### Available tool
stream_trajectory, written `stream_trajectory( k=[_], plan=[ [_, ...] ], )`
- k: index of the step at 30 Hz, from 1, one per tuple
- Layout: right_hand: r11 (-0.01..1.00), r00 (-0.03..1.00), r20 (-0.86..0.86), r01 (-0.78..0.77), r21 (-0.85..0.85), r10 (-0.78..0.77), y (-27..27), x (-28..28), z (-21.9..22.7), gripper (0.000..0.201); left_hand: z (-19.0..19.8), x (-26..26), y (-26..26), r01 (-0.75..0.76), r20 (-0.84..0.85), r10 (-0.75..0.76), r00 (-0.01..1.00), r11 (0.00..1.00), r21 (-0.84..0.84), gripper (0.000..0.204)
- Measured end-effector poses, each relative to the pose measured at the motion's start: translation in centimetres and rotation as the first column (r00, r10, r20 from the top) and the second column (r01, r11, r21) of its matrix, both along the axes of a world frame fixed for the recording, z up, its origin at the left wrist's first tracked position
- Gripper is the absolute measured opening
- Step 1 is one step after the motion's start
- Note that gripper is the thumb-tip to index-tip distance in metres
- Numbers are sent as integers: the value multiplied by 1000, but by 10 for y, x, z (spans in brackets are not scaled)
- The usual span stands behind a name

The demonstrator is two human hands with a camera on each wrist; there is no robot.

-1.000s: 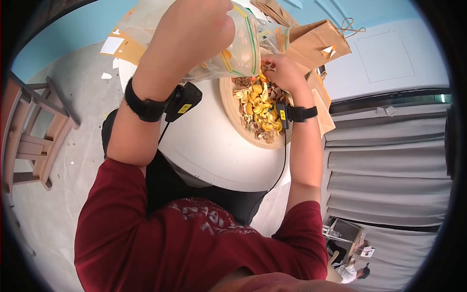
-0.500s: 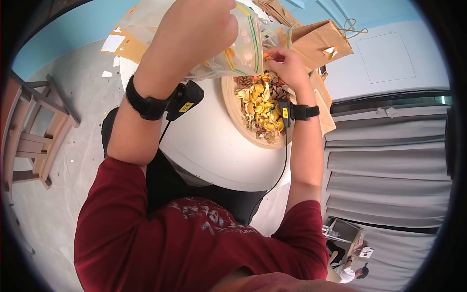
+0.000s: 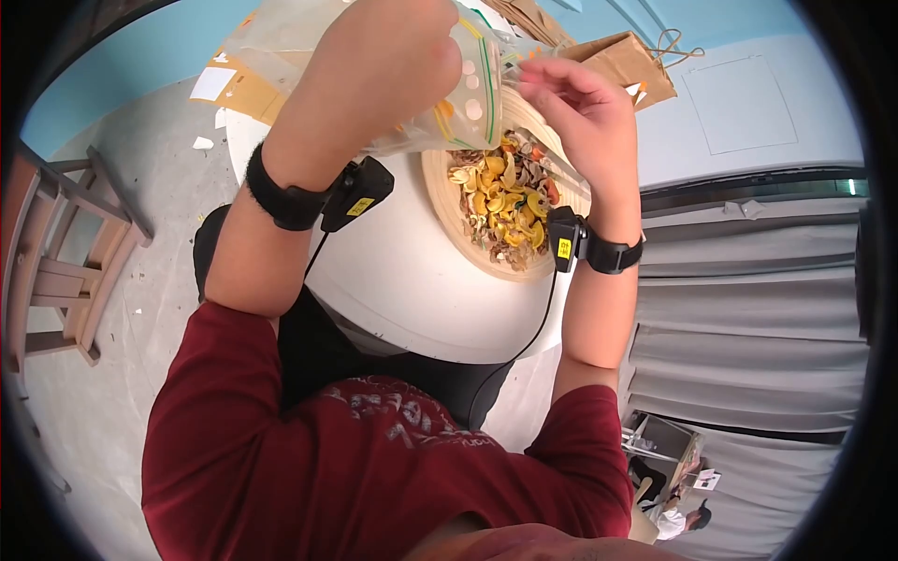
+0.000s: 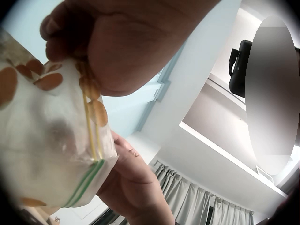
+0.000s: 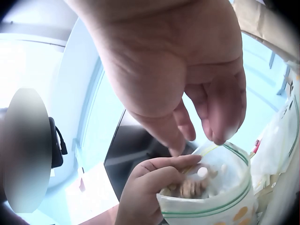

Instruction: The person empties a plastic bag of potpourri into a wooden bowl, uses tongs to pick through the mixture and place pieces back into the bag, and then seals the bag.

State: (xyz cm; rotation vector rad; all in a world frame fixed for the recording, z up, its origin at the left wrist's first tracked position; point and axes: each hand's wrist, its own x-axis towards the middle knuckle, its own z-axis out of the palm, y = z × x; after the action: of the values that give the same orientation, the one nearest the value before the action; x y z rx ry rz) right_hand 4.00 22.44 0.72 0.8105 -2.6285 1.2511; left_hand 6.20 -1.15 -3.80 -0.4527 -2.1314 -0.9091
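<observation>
My left hand (image 3: 398, 70) grips a clear zip bag (image 3: 475, 89) with orange and pale dots, holding it up over the far left side of a round wooden tray (image 3: 444, 220). Brown dried pieces (image 5: 192, 187) lie inside the bag, seen through its mouth in the right wrist view. My right hand (image 3: 599, 117) is raised at the bag's mouth, thumb and fingers apart, nothing showing between them. On the tray is a heap of potpourri (image 3: 500, 192), yellow curled pieces mixed with brown flakes and some red bits.
Tray and bag are at a round white table (image 3: 402, 280). Behind stand a brown paper bag (image 3: 617, 70) with twisted handles and other plastic bags. Flat orange-brown packaging (image 3: 248, 98) lies at the far left edge. A wooden chair (image 3: 79, 252) stands on the floor to the left.
My right hand has risen from the potpourri at the tray's far side to the bag's mouth, its wrist shifting right and its fingers spreading. The left hand keeps the bag nearly in place.
</observation>
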Motion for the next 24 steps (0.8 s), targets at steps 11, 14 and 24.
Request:
stream_trajectory(
  k=[11,14,24],
  plan=[
    [668,972,-106,221,710,-209,70,-54,-74,30,2,3,-5,-13,1,13,1000,1000,-17,13],
    [649,974,-107,213,730,-199,63,-52,-76,31,1,0,-5,-16,9,16,1000,1000,-3,16],
    [680,973,-116,221,699,-197,68,-56,-79,28,-4,-3,-3,-28,19,27,999,998,49,32]
  ],
)
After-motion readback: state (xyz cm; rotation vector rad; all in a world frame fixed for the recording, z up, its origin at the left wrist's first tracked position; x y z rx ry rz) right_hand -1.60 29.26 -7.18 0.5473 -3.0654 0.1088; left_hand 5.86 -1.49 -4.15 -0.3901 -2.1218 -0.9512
